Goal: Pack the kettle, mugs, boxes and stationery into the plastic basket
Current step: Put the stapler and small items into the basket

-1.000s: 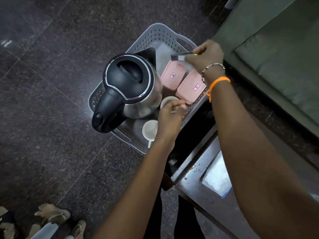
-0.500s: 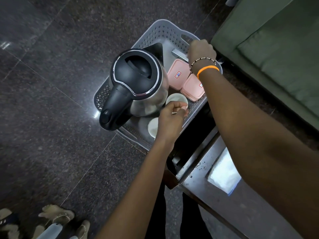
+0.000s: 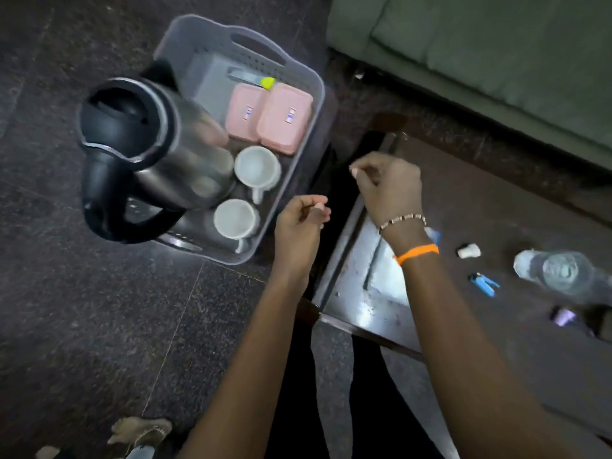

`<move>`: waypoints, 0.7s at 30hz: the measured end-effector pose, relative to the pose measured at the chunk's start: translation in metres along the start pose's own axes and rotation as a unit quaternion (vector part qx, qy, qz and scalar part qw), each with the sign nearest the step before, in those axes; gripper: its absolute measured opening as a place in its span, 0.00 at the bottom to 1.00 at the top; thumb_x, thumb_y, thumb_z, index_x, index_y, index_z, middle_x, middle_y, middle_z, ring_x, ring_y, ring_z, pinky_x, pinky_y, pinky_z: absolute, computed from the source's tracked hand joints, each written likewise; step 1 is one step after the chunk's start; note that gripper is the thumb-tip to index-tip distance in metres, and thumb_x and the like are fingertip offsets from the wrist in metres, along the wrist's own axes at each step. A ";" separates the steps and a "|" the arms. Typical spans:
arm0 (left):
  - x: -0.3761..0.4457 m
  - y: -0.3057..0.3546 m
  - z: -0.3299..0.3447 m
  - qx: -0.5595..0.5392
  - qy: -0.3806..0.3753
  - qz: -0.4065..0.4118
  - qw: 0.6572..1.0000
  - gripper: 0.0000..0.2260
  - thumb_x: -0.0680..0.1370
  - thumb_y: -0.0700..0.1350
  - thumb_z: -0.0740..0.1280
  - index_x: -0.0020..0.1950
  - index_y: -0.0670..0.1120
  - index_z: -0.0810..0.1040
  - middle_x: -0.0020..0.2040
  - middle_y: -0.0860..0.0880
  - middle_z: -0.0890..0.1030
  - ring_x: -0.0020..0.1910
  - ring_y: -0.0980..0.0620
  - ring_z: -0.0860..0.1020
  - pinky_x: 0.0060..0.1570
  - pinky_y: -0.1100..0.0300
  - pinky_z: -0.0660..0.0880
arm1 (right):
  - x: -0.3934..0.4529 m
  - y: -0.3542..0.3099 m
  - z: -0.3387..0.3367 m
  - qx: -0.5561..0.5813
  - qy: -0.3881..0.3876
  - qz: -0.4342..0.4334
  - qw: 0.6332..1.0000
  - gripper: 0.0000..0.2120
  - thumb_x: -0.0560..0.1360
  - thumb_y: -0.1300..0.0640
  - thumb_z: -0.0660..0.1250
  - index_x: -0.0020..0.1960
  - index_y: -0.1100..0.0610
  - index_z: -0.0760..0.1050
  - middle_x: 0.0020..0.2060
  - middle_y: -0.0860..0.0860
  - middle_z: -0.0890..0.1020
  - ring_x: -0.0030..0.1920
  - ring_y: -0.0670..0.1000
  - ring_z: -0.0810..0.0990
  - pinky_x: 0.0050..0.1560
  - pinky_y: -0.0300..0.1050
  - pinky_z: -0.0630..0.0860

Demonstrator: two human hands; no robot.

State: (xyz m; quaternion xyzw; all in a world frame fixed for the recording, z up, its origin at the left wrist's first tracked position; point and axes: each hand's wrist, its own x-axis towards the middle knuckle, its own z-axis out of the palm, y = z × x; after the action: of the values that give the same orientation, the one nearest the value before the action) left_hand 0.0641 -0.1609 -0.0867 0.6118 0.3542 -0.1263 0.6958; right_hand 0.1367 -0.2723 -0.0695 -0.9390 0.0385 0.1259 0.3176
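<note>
A grey plastic basket stands on the dark floor. In it sit a steel kettle with a black lid and handle, two white mugs, two pink boxes and a grey cutter with a yellow-green end. My left hand hovers just right of the basket's near corner, fingers loosely curled, holding nothing. My right hand hangs over the table's edge, fingers loosely bent, also with nothing in it.
A dark table on the right carries a small white piece, a blue stapler-like item, a clear plastic bottle and a small purple object. A green sofa lies behind it. Sandalled feet show at bottom left.
My right hand let go of the cutter in the basket's far end and drew back toward the table. My left hand left the mug and pulled out of the basket.
</note>
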 end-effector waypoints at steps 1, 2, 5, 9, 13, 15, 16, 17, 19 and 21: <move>-0.007 -0.009 0.011 0.017 -0.011 -0.008 1.000 0.09 0.78 0.39 0.62 0.44 0.52 0.77 0.39 0.52 0.80 0.41 0.59 0.79 0.47 0.66 0.76 | -0.017 0.021 -0.004 0.000 0.001 0.023 1.000 0.07 0.73 0.60 0.65 0.45 0.57 0.82 0.44 0.55 0.86 0.47 0.57 0.83 0.50 0.50 0.78; -0.015 -0.019 0.025 0.032 -0.024 -0.016 0.999 0.09 0.78 0.39 0.62 0.44 0.52 0.78 0.39 0.52 0.80 0.41 0.58 0.79 0.47 0.66 0.76 | -0.033 0.044 -0.010 -0.002 0.000 0.049 0.999 0.06 0.73 0.61 0.65 0.45 0.58 0.82 0.44 0.56 0.86 0.46 0.57 0.83 0.49 0.48 0.78; -0.033 -0.045 0.057 0.064 -0.045 -0.034 0.996 0.10 0.78 0.38 0.62 0.42 0.51 0.77 0.37 0.52 0.79 0.39 0.59 0.78 0.44 0.68 0.75 | -0.073 0.099 -0.017 0.015 -0.008 0.112 0.994 0.06 0.73 0.62 0.66 0.44 0.59 0.82 0.44 0.56 0.86 0.45 0.57 0.83 0.49 0.49 0.78; -0.051 -0.078 0.112 0.151 -0.110 -0.050 0.981 0.10 0.76 0.37 0.62 0.41 0.51 0.77 0.39 0.50 0.79 0.39 0.55 0.77 0.46 0.62 0.72 | -0.109 0.176 -0.034 0.012 0.002 0.198 0.980 0.06 0.72 0.63 0.64 0.43 0.58 0.80 0.43 0.56 0.85 0.44 0.58 0.82 0.47 0.47 0.77; -0.055 -0.108 0.171 0.308 -0.170 0.004 0.936 0.08 0.76 0.36 0.62 0.47 0.44 0.79 0.48 0.47 0.81 0.45 0.52 0.77 0.41 0.73 0.70 | -0.122 0.253 -0.043 -0.007 -0.029 0.254 0.967 0.09 0.73 0.64 0.62 0.49 0.58 0.79 0.52 0.57 0.81 0.58 0.58 0.76 0.56 0.48 0.72; -0.051 -0.119 0.197 0.383 -0.204 0.044 0.900 0.09 0.76 0.34 0.60 0.51 0.41 0.79 0.54 0.42 0.79 0.50 0.47 0.77 0.46 0.70 0.72 | -0.120 0.285 -0.043 -0.038 -0.071 0.236 0.968 0.12 0.73 0.65 0.61 0.53 0.58 0.78 0.60 0.56 0.77 0.65 0.57 0.70 0.62 0.42 0.63; -0.048 -0.126 0.210 0.420 -0.226 0.071 0.876 0.11 0.76 0.32 0.59 0.54 0.39 0.78 0.56 0.40 0.77 0.53 0.44 0.77 0.53 0.63 0.72 | -0.118 0.301 -0.043 -0.056 -0.094 0.219 0.970 0.13 0.73 0.65 0.61 0.55 0.58 0.77 0.63 0.56 0.74 0.67 0.57 0.67 0.65 0.41 0.60; -0.043 -0.133 0.223 0.459 -0.249 0.099 0.847 0.14 0.75 0.31 0.59 0.57 0.38 0.76 0.58 0.39 0.75 0.56 0.41 0.75 0.58 0.57 0.71 | -0.117 0.315 -0.043 -0.065 -0.109 0.203 0.971 0.15 0.72 0.66 0.62 0.57 0.58 0.77 0.66 0.56 0.70 0.69 0.57 0.64 0.68 0.42 0.59; -0.034 -0.146 0.249 0.543 -0.284 0.137 0.779 0.20 0.75 0.31 0.57 0.66 0.41 0.70 0.64 0.39 0.69 0.59 0.38 0.71 0.64 0.49 0.66 | -0.112 0.341 -0.043 -0.073 -0.133 0.187 0.971 0.16 0.72 0.65 0.62 0.59 0.58 0.75 0.70 0.55 0.64 0.72 0.58 0.59 0.70 0.50 0.63; -0.023 -0.153 0.266 0.617 -0.308 0.155 0.708 0.25 0.76 0.32 0.56 0.72 0.46 0.64 0.70 0.41 0.63 0.64 0.37 0.66 0.66 0.47 0.64 | -0.107 0.355 -0.042 -0.099 -0.166 0.166 0.967 0.17 0.73 0.64 0.62 0.61 0.56 0.75 0.72 0.54 0.61 0.73 0.58 0.55 0.70 0.56 0.65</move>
State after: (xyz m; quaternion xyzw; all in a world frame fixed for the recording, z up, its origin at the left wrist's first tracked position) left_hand 0.0445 -0.4511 -0.1890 0.8781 -0.1368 -0.3883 0.2438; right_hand -0.0117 -0.5808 -0.2172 -0.9121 0.1276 0.3343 0.2001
